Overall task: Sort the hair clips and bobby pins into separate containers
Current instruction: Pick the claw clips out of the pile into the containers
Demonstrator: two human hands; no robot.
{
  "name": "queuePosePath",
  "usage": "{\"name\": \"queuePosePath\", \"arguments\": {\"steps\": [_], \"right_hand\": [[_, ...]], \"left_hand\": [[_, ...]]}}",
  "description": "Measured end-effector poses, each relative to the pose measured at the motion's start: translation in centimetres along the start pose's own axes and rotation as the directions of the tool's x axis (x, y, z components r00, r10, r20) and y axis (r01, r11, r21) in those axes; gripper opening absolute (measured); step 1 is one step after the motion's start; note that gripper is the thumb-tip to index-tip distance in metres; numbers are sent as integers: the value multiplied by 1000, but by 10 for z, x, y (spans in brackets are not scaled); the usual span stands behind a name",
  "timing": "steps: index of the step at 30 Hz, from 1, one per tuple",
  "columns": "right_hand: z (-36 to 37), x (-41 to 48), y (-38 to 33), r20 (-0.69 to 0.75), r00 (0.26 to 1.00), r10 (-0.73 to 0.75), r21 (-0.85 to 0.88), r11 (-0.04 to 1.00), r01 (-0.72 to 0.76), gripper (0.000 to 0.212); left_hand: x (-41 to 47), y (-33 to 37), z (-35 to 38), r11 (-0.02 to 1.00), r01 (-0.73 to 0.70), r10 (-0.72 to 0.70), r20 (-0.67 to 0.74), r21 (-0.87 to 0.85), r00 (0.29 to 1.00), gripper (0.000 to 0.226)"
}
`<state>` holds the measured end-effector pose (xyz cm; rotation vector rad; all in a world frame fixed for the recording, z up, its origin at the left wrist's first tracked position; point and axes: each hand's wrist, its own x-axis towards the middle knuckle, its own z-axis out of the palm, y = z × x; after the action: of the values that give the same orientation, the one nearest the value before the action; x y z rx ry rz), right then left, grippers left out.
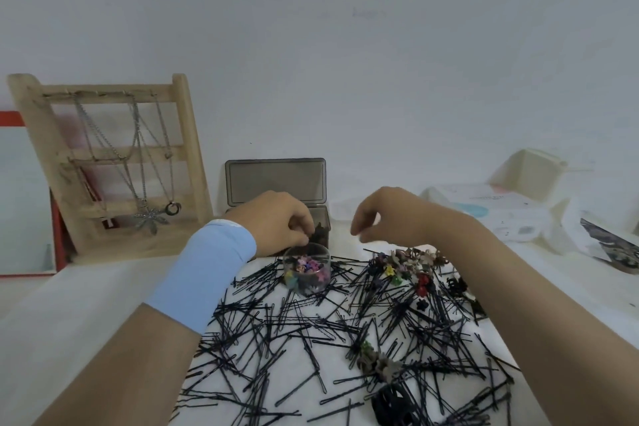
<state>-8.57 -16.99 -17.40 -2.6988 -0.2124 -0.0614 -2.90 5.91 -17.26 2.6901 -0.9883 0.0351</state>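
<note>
1. Nearest the camera, a large black claw clip (394,405) lies on the white table (103,304) among the bobby pins.
2. The black bobby pins (294,332) are scattered loose over the table between both forearms, and a few brownish clips (375,361) lie on top of them.
3. Further in, a clear round tub (307,268) stands among the pins and holds small colourful clips.
4. To its right, a pile of mixed hair clips (411,266) sits on the pins just under the right wrist.
5. The left hand (280,221), with a light blue band (207,273) on its forearm, reaches over the tub to the dark box (325,221). Its fingers are curled and seem to pinch a dark clip (318,231) at the box's rim, though the fingertips are partly hidden.
6. The right hand (383,214) hovers above the clip pile with its fingers loosely curled downward, holding nothing.
7. The box's lid (276,181) stands open against the wall.
8. A wooden rack (114,162) hung with necklaces leans at far left, and white packaging (501,211) lies at far right.
</note>
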Motion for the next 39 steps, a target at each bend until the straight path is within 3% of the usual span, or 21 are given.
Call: {"name": "queuePosePath", "arguments": {"steps": [3, 9, 13, 20, 26, 33, 39], "right_hand": [[4, -7, 15, 129, 988, 87, -100, 992, -74, 25], [11, -9, 26, 146, 985, 94, -134, 988, -74, 29], [6, -10, 28, 161, 981, 106, -116, 989, -88, 19], [1, -12, 38, 156, 980, 127, -78, 990, -116, 21], [4, -9, 40, 165, 980, 114, -59, 993, -106, 14], [2, -13, 31, 226, 973, 55, 4, 998, -57, 24], [1, -13, 13, 157, 987, 25, 355, 931, -80, 12]], "left_hand": [[2, 19, 11, 997, -79, 79, -23, 8, 997, 12], [17, 62, 42, 971, -178, 163, 102, 159, 981, 27], [30, 79, 54, 972, -153, 133, 121, 179, 984, 24], [37, 87, 62, 975, -101, 77, 126, 197, 989, 25], [36, 84, 60, 996, -63, 54, 123, 65, 991, 18], [29, 72, 55, 997, -22, 27, 55, -80, 998, 11], [23, 52, 35, 952, 1, -35, -104, -306, 994, 11]]}}
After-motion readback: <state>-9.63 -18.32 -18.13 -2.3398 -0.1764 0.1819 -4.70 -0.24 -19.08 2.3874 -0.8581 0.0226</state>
